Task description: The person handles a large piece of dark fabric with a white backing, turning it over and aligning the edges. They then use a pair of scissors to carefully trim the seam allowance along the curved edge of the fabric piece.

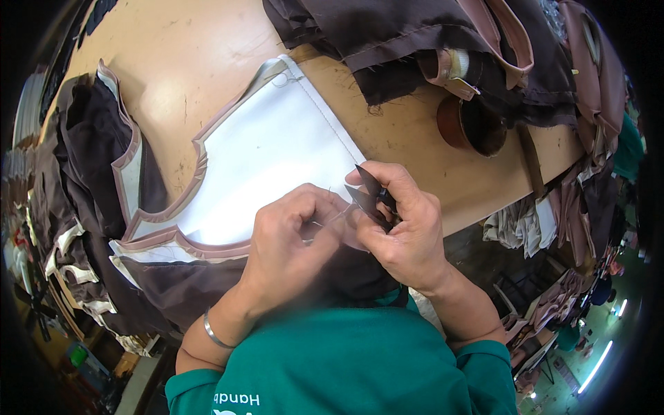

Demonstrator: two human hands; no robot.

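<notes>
A white panel (pixel 256 152) with pinkish-brown bound edges and stitched seams lies on the tan table (pixel 167 48), over dark brown fabric (pixel 162 286). My right hand (pixel 404 228) grips small black snips (pixel 370 190) at the panel's lower right corner, blades pointing up-left. Just left of the blades, my left hand (pixel 294 249) has its fingers curled in a pinch around a thin pale thread (pixel 335 216) at the work's edge; part of what it holds is hidden behind the fingers.
Dark fabric pieces with bound edges (pixel 86 152) pile at the left. More brown pieces (pixel 401 28) lie at the back right, beside a round dark container (pixel 470 128). Cloth bundles (pixel 522 225) hang beyond the table's right edge.
</notes>
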